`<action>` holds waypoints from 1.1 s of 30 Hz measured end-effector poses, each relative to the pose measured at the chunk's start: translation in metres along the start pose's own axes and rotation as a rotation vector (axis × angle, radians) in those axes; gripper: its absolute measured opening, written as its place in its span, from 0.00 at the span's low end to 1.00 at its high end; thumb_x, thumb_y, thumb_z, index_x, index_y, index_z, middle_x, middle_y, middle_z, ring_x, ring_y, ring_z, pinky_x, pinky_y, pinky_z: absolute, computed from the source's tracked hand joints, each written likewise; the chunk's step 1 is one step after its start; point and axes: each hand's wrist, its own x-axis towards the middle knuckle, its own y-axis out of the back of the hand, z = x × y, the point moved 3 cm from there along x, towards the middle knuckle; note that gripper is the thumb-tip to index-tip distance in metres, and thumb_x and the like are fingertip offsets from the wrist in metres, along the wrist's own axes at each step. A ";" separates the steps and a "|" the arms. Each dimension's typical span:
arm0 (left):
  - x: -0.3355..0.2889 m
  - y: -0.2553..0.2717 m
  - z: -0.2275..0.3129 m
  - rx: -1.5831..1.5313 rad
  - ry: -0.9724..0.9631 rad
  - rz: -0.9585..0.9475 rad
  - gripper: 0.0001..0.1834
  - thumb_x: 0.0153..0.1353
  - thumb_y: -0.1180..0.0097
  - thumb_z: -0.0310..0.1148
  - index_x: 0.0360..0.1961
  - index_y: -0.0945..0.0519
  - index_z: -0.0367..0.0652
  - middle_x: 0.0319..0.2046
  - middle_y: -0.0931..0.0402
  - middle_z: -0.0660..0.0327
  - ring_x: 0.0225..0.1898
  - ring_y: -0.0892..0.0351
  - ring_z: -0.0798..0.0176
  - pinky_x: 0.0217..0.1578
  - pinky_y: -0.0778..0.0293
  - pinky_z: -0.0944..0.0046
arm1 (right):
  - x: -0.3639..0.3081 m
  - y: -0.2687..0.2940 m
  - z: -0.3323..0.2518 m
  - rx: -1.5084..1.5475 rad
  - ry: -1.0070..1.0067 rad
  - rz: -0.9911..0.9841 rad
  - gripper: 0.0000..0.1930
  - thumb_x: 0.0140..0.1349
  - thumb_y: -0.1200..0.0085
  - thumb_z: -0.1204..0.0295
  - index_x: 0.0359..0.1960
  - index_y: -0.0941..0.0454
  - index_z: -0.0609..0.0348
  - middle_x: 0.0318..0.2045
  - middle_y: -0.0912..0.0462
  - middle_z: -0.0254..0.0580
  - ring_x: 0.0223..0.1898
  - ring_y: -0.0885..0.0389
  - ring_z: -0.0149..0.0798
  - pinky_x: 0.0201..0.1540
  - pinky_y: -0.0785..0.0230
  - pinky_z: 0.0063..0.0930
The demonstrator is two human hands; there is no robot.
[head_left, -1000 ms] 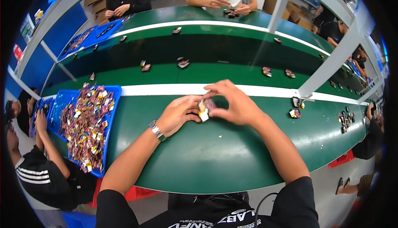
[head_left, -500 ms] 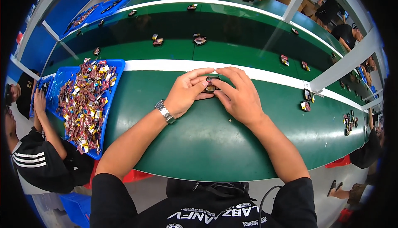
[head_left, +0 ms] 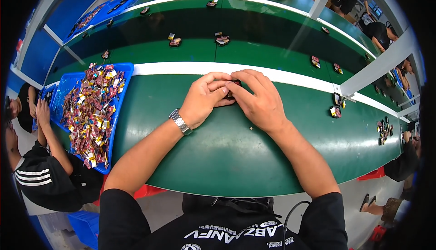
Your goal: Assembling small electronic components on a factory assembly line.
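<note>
1. A small black-rimmed piece with a dark reddish inside (head_left: 237,83) sits between the two hands, just above the frame's middle. Fingers cover most of it; whether it touches the glossy green tabletop (head_left: 227,159) cannot be told.
2. The bare left hand (head_left: 203,99), a silver metal-link watch (head_left: 180,122) at its wrist, closes thumb and bent fingers on the piece's left side.
3. The bare right hand (head_left: 262,99) arches over the piece from the right, its fingers laid across it, the two hands meeting there.
4. The step in hand looks like close fingertip work, probably pressing; it seems to call for a steady left hold and light, exact right-finger pressure.
5. Compared with half a second ago, the right fingers cover more of the piece, hiding much of the inside; the left hand has barely moved.
6. At left stands a blue plastic tray (head_left: 129,75) heaped with small red, yellow and white parts (head_left: 91,113); at right lies a loose cluster of small dark pieces (head_left: 385,131).
</note>
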 end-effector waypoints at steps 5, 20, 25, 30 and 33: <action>0.001 0.001 0.000 0.029 -0.009 -0.001 0.15 0.70 0.52 0.22 0.56 0.30 0.34 0.53 0.24 0.52 0.54 0.21 0.60 0.55 0.19 0.56 | -0.001 -0.001 0.002 0.007 -0.020 0.015 0.08 0.51 0.39 0.75 0.35 0.19 0.58 0.44 0.20 0.37 0.49 0.22 0.42 0.47 0.28 0.35; -0.001 -0.006 0.000 0.165 -0.001 -0.043 0.15 0.70 0.53 0.21 0.57 0.30 0.35 0.51 0.23 0.54 0.52 0.21 0.63 0.52 0.19 0.61 | -0.003 0.006 0.012 0.309 -0.141 -0.165 0.10 0.47 0.35 0.81 0.30 0.24 0.59 0.50 0.25 0.42 0.55 0.27 0.48 0.55 0.30 0.39; -0.001 -0.007 0.002 0.166 0.011 -0.060 0.15 0.70 0.54 0.21 0.56 0.30 0.35 0.52 0.23 0.54 0.52 0.21 0.64 0.52 0.19 0.62 | -0.003 0.006 0.014 0.292 -0.202 -0.188 0.10 0.49 0.35 0.79 0.31 0.24 0.59 0.50 0.25 0.42 0.55 0.27 0.48 0.55 0.30 0.38; -0.001 -0.006 0.002 0.173 -0.007 -0.058 0.15 0.69 0.55 0.21 0.57 0.30 0.36 0.55 0.25 0.53 0.54 0.22 0.63 0.53 0.20 0.62 | -0.004 0.005 0.015 0.331 -0.155 -0.199 0.09 0.50 0.35 0.78 0.33 0.20 0.59 0.49 0.24 0.41 0.54 0.26 0.48 0.55 0.29 0.39; 0.003 -0.009 0.004 0.120 0.007 -0.073 0.18 0.67 0.51 0.19 0.58 0.31 0.35 0.57 0.27 0.52 0.55 0.22 0.62 0.55 0.21 0.61 | -0.010 0.004 0.022 0.346 -0.225 -0.170 0.07 0.52 0.36 0.77 0.33 0.18 0.59 0.49 0.23 0.41 0.54 0.26 0.47 0.56 0.29 0.38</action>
